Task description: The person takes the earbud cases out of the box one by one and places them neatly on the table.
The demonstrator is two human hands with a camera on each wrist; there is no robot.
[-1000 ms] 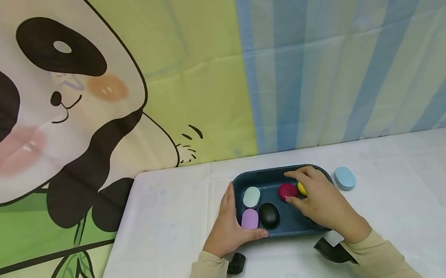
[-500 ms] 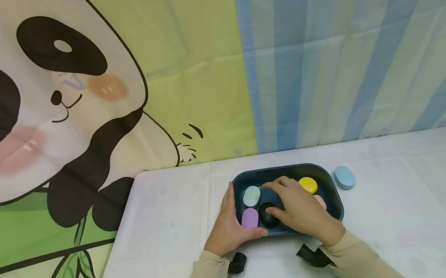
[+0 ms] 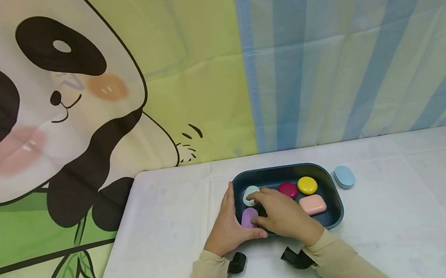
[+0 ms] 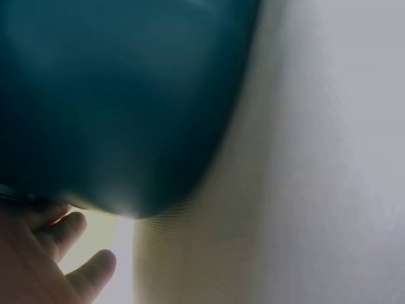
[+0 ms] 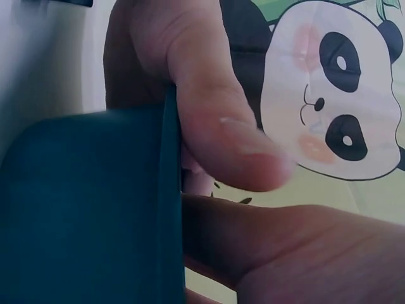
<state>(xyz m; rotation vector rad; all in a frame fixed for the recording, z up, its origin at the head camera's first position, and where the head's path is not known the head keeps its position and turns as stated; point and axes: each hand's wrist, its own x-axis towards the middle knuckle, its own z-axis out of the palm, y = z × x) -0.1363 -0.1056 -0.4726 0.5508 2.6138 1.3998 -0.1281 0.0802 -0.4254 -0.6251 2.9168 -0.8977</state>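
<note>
My left hand (image 3: 230, 227) holds the left end of a dark teal tray (image 3: 333, 216), its thumb along the front rim and its fingers along the left wall. In the left wrist view the tray's wall (image 4: 126, 114) fills the upper left beside the fingertips. Inside the tray, my right hand (image 3: 284, 212) reaches over the left part with thumb and fingers apart. Its fingertips overlap a mint-green oval piece (image 3: 249, 194), and its thumb overlaps a lilac oval piece (image 3: 247, 217). A black rounded piece (image 3: 262, 210) is mostly hidden under this hand.
To the right in the tray sit a crimson round piece (image 3: 288, 190), a yellow round piece (image 3: 307, 185) and a pink rounded rectangle (image 3: 312, 204). A light-blue oval piece (image 3: 345, 177) lies outside on the white tablecloth (image 3: 417, 205). A panda-print curtain (image 3: 194, 66) hangs behind.
My right hand has moved left through the tray, from the crimson and yellow pieces, past the black one, to the mint-green and lilac ones. The left hand and tray stay put.
</note>
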